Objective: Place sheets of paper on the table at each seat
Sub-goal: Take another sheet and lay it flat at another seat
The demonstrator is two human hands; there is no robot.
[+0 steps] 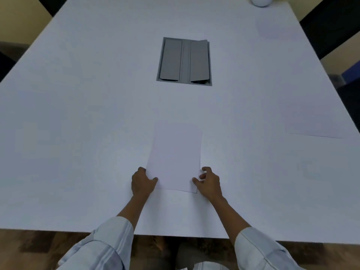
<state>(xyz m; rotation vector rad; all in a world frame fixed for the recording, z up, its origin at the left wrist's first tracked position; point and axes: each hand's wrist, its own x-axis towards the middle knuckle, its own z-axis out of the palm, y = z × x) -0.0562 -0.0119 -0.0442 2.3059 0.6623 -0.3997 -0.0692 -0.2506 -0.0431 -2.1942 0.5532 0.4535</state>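
A white sheet of paper [175, 154] lies lengthwise on the white table [78, 114] in front of me, near the front edge. My left hand [143, 182] grips its near left corner, thumb on top. My right hand [208, 181] pinches its near right corner, where the edge curls up slightly. A second sheet [309, 117] lies flat at the table's right edge. A third sheet [272, 26], faint, rests at the far right.
A grey cable box [184, 62] with two flap lids is sunk into the table's middle. A white rounded object [261, 0] sits at the far edge. Dark chairs [331, 26] stand around the table. Wooden floor shows below the front edge.
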